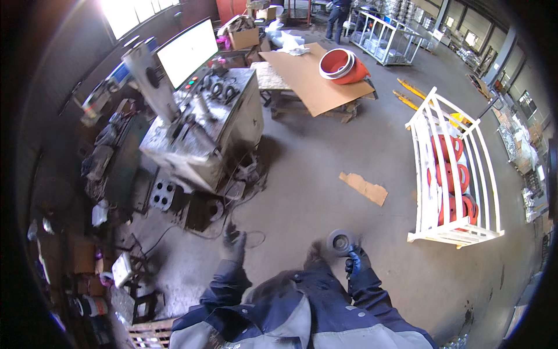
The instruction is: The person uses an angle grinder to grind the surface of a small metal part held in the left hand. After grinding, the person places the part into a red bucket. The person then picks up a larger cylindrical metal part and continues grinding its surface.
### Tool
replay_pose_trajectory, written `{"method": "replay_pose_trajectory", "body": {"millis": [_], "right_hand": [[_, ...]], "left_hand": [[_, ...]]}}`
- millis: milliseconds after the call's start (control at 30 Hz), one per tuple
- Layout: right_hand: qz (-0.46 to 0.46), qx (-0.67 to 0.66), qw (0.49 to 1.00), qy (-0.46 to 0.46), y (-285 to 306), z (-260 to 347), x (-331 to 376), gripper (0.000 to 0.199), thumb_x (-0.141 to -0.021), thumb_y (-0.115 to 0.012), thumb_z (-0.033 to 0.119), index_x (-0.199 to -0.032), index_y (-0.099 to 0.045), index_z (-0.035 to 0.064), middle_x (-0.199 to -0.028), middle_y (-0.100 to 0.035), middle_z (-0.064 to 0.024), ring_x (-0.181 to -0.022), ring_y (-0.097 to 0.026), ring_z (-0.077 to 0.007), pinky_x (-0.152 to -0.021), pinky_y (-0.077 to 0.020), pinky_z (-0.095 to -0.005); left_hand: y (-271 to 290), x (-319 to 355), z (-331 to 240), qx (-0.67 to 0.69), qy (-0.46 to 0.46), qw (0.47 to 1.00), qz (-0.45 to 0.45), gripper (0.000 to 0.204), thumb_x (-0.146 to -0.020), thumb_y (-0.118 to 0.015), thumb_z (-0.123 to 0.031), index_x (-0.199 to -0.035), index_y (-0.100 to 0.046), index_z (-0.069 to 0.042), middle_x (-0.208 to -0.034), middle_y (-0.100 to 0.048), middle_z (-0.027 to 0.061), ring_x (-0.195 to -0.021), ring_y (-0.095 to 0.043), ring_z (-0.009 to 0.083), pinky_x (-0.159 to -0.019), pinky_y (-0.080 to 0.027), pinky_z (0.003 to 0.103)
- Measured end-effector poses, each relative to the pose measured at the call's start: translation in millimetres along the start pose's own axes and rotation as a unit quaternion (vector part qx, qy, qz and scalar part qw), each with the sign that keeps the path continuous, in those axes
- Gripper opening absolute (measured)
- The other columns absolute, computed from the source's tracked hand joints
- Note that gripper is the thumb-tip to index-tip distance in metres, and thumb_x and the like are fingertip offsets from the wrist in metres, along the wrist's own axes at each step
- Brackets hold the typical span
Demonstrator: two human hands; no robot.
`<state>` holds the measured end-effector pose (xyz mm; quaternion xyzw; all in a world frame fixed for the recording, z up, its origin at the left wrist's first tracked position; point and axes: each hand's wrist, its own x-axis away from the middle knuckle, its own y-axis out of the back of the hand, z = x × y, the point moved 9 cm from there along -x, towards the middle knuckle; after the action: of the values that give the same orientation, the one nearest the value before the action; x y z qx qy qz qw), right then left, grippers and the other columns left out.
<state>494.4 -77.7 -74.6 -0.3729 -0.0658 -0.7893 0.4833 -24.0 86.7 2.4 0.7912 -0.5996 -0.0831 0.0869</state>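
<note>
My right hand, in a dark blue glove, is closed around an angle grinder, whose round grey disc faces up in front of my body. The disc sits just left of my fingers, and the rest of the tool is mostly hidden by the hand. My left hand, in a dark glove, hangs out to the left above the floor with its fingers apart and nothing visible in it. A thin dark cable loops on the floor beside it.
A grimy machine cabinet with a lit screen stands ahead left. Red-orange castings fill a white rack at right. Another red-orange casting lies on a cardboard-covered table. Torn cardboard lies on the floor. A person stands far back.
</note>
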Motion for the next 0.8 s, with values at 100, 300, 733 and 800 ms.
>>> {"method": "replay_pose_trajectory", "body": {"millis": [100,300,733,800], "right_hand": [[-0.06,0.073,0.993,-0.07,-8,48,-69,0.013,-0.106,-0.063,0.021,-0.118,-0.066,0.0222,-0.065,-0.046,0.0035,-0.051,-0.043,-0.0098,-0.042,-0.0346,-0.028],[0.032,0.074,0.994,-0.08,-115,173,-256,0.011,-0.106,-0.066,0.019,-0.116,-0.066,0.0177,-0.077,-0.06,0.0006,-0.05,-0.046,-0.0106,-0.044,-0.0394,-0.028],[0.163,0.143,0.976,0.02,-402,332,-464,0.009,-0.106,-0.069,0.022,-0.113,-0.066,0.0176,-0.078,-0.06,0.0029,-0.055,-0.052,-0.0088,-0.045,-0.0407,-0.026],[0.237,0.196,0.949,0.066,-437,346,-455,0.008,-0.106,-0.069,0.021,-0.113,-0.066,0.0168,-0.078,-0.06,0.0025,-0.055,-0.051,-0.0089,-0.045,-0.0411,-0.0265]], "left_hand": [[-54,-101,13,0.061,-0.041,0.997,-0.026,0.063,-0.097,-0.081,-0.01,-0.153,-0.053,-0.004,-0.134,-0.069,0.0115,-0.115,-0.068,0.02,-0.1,-0.057,0.035],[-80,-225,32,0.143,0.104,0.973,-0.149,0.059,-0.098,-0.08,-0.006,-0.152,-0.054,-0.007,-0.135,-0.068,0.01,-0.114,-0.067,0.0189,-0.097,-0.056,0.032],[-5,-501,73,-0.079,0.131,0.951,-0.27,0.08,-0.096,-0.083,-0.022,-0.16,-0.041,0.001,-0.145,-0.062,0.0252,-0.127,-0.065,0.0308,-0.105,-0.055,0.041],[-7,-535,67,-0.173,0.136,0.95,-0.222,0.094,-0.092,-0.087,-0.035,-0.164,-0.037,-0.003,-0.149,-0.061,0.0252,-0.131,-0.065,0.0352,-0.108,-0.054,0.044]]}}
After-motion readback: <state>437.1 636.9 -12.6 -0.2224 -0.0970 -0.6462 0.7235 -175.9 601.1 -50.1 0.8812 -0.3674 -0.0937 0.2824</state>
